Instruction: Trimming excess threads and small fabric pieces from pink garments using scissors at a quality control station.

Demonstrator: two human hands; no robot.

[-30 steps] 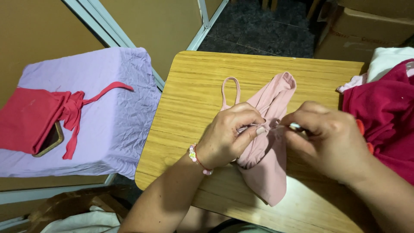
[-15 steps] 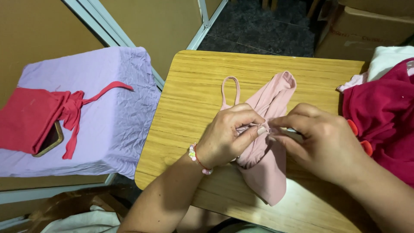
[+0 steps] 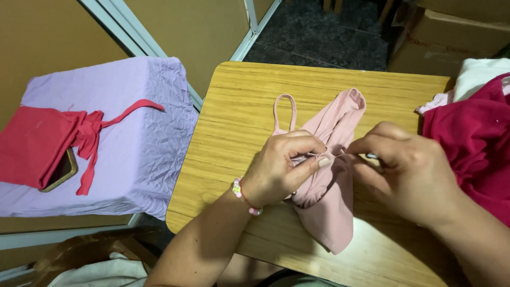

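Both hands meet over a small pale pink garment of soft knit fabric (image 3: 332, 186), which lies bunched on the light wooden tabletop (image 3: 239, 133), partly under the palms. The left hand (image 3: 279, 167) pinches a fold of the cloth between thumb and forefinger. The right hand (image 3: 406, 172) has its fingertips pressed together on something thin at the same spot, with a fine pale line running between the two hands (a thread or needle, by the look of it, though too small to be sure). This looks like hand stitching or picking at a seam. Judged from the grip, the next move calls for the left hand to hold the fold taut while the right draws the line away cleanly, without puckering the cloth. A thin strap loop of the garment (image 3: 284, 111) lies just beyond the left hand. Close to the right hand's outer side sits a heap of dark red cloth (image 3: 478, 143).
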